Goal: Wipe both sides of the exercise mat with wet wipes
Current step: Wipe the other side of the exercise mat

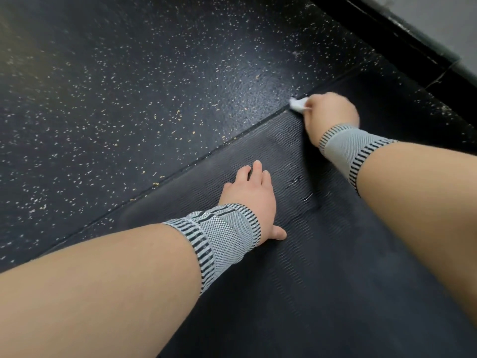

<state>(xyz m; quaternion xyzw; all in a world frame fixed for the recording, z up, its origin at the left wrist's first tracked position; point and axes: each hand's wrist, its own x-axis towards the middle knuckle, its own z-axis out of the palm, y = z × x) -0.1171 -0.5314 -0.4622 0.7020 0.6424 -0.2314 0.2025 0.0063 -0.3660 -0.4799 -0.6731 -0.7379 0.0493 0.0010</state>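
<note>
From the head camera, a dark ribbed exercise mat [322, 267] lies flat on a speckled black rubber floor [129, 86], filling the near right of the scene, its long left edge running from the near left up toward the far right. The left hand [251, 200] rests palm down on the mat close to that edge, fingers straight and spread, thumb out to the right. The right hand [330, 115] reaches farther out, at the mat's left edge, with its fingers curled round a bunched white wet wipe [298, 104] that pokes out on the left and touches the mat's rim where it meets the floor. Each wrist wears a grey knitted wrist band [222, 241] with black stripes. A few small wet streaks glint on the mat between the two hands. At the far right, a black baseboard [402, 40] runs under a grey wall.
</note>
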